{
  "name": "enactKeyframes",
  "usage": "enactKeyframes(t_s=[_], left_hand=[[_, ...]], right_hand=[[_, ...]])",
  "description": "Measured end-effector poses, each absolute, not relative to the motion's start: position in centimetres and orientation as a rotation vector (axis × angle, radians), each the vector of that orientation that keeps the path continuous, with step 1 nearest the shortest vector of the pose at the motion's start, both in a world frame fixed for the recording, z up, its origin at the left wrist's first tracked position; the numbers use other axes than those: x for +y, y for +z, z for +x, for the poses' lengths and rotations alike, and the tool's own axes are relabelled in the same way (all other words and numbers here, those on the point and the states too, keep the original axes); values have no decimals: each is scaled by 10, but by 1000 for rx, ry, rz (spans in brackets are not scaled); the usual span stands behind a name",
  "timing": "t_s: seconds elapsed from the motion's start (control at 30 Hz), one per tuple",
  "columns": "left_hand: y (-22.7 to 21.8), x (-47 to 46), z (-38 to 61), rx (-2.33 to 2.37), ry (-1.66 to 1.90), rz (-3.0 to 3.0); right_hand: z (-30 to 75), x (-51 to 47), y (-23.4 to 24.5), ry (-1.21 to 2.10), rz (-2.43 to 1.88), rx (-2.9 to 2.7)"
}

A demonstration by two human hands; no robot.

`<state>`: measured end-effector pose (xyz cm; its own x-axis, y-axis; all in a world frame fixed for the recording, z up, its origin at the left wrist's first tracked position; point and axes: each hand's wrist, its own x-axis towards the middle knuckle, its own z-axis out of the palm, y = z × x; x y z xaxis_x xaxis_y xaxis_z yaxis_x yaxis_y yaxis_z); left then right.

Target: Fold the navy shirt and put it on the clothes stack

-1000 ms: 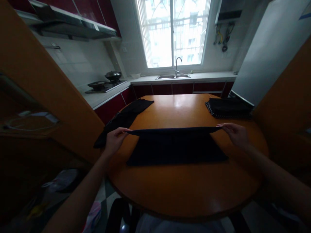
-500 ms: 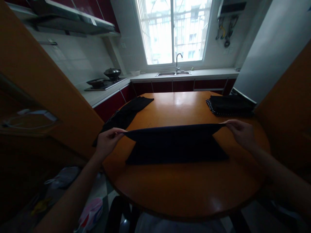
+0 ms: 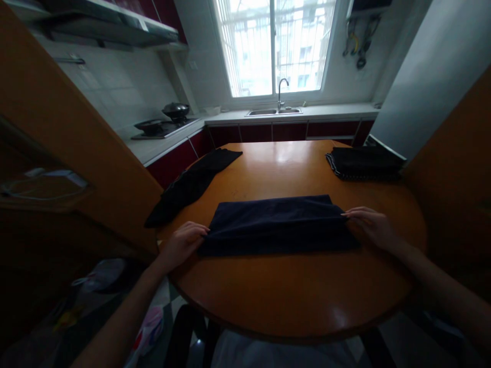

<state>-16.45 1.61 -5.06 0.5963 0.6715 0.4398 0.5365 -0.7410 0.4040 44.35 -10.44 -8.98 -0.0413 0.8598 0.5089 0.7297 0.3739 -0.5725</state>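
Note:
A dark navy piece of cloth (image 3: 278,225), partly folded over itself, lies across the near half of the wooden table (image 3: 291,296). Its exact kind of garment does not show. At its left edge my left hand (image 3: 184,244) pinches the fabric between thumb and fingers. My right hand (image 3: 372,225) pinches the opposite edge, slightly higher up, with the fingers stretched toward the cloth. A crease runs across the cloth between the two hands.
A black garment (image 3: 195,181) lies spread at the table's left edge. Folded dark cloths (image 3: 364,163) are stacked at the far right. Beyond the table are a counter with a sink (image 3: 274,112) and a stove with a lidded pan (image 3: 175,111).
Both hands have come down and nearer to me with the held edge. The cloth's raised part now lies lower, over the portion on the table.

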Motion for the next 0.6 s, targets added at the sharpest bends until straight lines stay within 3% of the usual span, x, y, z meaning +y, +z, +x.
enactKeyframes(t_s=[0.27, 0.6], left_hand=[[-41, 9, -143, 973, 600, 2954], [-31, 5, -63, 549, 428, 3092]], right_hand=[[422, -106, -85, -47, -1330, -2132], [325, -88, -59, -248, -1101, -2403]])
